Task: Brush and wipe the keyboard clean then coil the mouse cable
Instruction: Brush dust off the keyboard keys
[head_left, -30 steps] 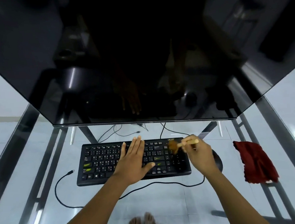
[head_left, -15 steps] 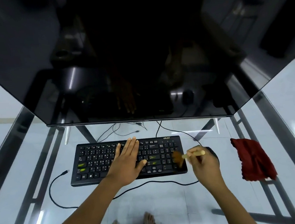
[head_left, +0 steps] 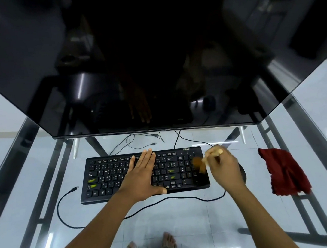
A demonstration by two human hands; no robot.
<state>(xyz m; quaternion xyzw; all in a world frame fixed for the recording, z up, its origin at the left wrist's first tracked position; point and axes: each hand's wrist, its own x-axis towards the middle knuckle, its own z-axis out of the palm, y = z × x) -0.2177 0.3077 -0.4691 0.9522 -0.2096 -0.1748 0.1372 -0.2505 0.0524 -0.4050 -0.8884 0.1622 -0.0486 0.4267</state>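
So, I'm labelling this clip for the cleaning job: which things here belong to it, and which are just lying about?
Part of the job:
keyboard, under the flat left hand
brush, held in the right hand
red cloth
mouse, mostly hidden
mouse cable

Just lying about:
monitor
loose cables behind the keyboard

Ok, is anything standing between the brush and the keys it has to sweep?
At the right end, nothing visible: the right hand grips the brush, its blurred bristles at the number pad of the keyboard. Further left, the left hand lies flat across the middle keys and covers them.
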